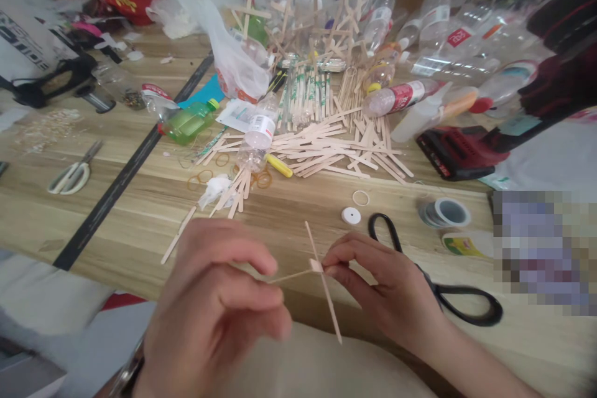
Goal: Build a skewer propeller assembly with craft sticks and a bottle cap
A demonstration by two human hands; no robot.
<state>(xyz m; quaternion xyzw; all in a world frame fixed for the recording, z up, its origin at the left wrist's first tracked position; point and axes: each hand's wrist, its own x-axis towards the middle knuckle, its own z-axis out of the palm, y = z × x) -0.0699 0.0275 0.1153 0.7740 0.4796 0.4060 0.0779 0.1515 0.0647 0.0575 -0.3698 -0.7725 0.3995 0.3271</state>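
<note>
Pinched at its crossing in my right hand is a pair of crossed wooden craft sticks; one is seen nearly edge-on, with a short end of the other pointing left. A thin tan rubber band runs taut from this crossing to my left hand, whose thumb and fingers close on its other end. Beyond my right hand lie large black-handled scissors, partly covered by it. A white disc and a pale ring rest on the table just past the sticks.
Loose craft sticks are heaped at mid-table, near rubber bands and a plastic bottle. White-handled scissors lie left. A red and black power tool stands right, behind a wire spool. Bottles and stick constructions crowd the back.
</note>
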